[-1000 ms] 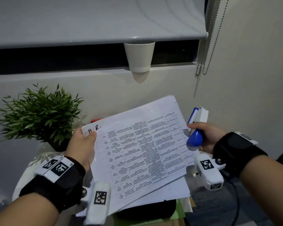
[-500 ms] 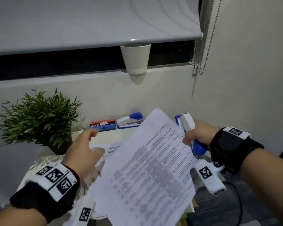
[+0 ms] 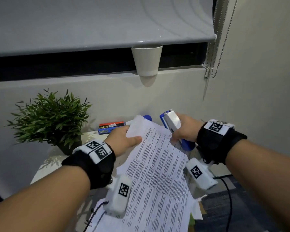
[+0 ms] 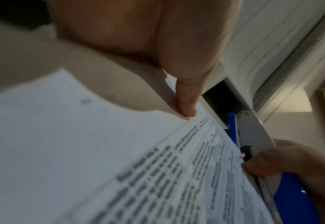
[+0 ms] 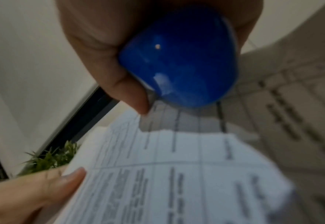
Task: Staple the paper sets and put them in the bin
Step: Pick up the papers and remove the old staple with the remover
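The printed paper set (image 3: 157, 173) slants down the middle of the head view, above the table. My left hand (image 3: 124, 139) pinches its upper left corner, thumb on top (image 4: 186, 98). My right hand (image 3: 181, 131) grips a blue and white stapler (image 3: 172, 122) upright at the set's upper right edge, and its thumb (image 4: 257, 166) rests against the paper there. In the right wrist view the stapler's blue end (image 5: 181, 57) fills my palm above the paper (image 5: 177, 174). No bin is in view.
A potted plant (image 3: 49, 118) stands at the table's (image 3: 45, 164) back left. Two staple boxes (image 3: 110, 127) and a second blue stapler (image 3: 146, 117) lie by the wall behind the paper. A white cup (image 3: 146, 61) sits on the sill; blind cords (image 3: 214, 47) hang at the right.
My left hand let go of the set, which swung down held at my right hand, then took hold of its upper left corner again. The stapler stayed in my right hand.
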